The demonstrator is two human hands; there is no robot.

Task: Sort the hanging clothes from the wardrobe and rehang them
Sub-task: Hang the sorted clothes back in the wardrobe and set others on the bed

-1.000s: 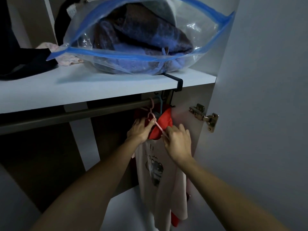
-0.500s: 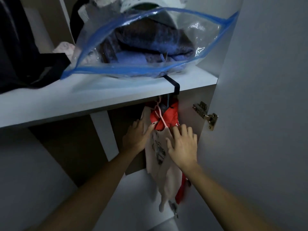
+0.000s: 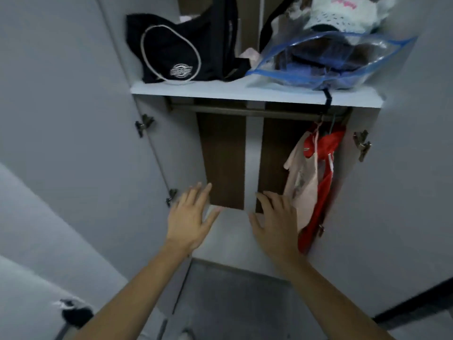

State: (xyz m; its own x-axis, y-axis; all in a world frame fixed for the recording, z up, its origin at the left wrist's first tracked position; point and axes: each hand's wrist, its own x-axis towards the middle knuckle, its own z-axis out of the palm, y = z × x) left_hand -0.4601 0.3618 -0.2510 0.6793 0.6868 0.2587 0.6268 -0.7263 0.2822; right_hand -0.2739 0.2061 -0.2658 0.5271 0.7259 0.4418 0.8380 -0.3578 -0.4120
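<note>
Whereas both hands worked at the hanger hooks under the shelf a second ago, they have now drawn back and down, and the view takes in the whole open wardrobe [image 3: 245, 168]. The shelf [image 3: 220, 90] carries a black bag [image 3: 176, 50] on the left and a clear blue-edged storage bag [image 3: 328, 60] on the right. Below it, the rail [image 3: 245, 111] is bare along most of its length. The hanging clothes [image 3: 316, 173], a pale printed shirt in front of a red garment, hang bunched at the far right end of the rail, close to the right door hinge [image 3: 361, 144]. The left hand [image 3: 191, 217] is spread flat, fingers straight, gripping nothing, well apart from the clothes. The right hand [image 3: 277, 219] is likewise spread and empty, just beside the lower part of the shirt; contact cannot be confirmed. Judgement: the release indicates this rehang is finished. Only these garments occupy the rail, so further items probably remain to be sorted and hung.
</note>
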